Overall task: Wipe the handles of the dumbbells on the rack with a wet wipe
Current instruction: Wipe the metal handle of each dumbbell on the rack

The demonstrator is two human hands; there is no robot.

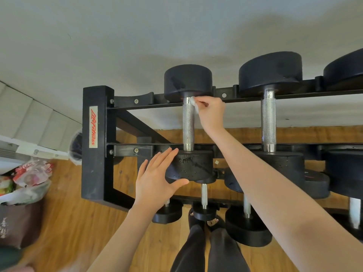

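Upper middle of the frame: right hand [211, 112] pinches a small white wet wipe [193, 102] against the far end of the handle [188, 124] of the leftmost dumbbell [188, 83] on the top tier of the black rack [96, 138].
Right grip: clenched on the wipe, fingers curled round it; how much of the wipe wraps the bar is hard to tell, since the hand hides most of it.
Left grip: released, fingers straight and spread, left hand [157, 177] resting against the near weight head [193, 165] at centre frame, thumb under its lower edge.
Doing the step well: wrap the wipe round the bar instead of dabbing one side, then draw it from the far collar down to the near one; the left hand seems well placed to steady or roll the dumbbell so the underside comes round.
Care: the knurled surface may snag and shred a thin wipe, so firm, slow strokes look wiser than scrubbing.
Handle's look: silver metal, rough cross-hatched middle, smooth shiny collars at both ends.
Weight heads: black, round, the near one speckled with small droplets.
Next in line: second dumbbell [269, 75] just to the right, its handle [268, 118] alike; more dumbbells sit on the lower tier at bottom centre.
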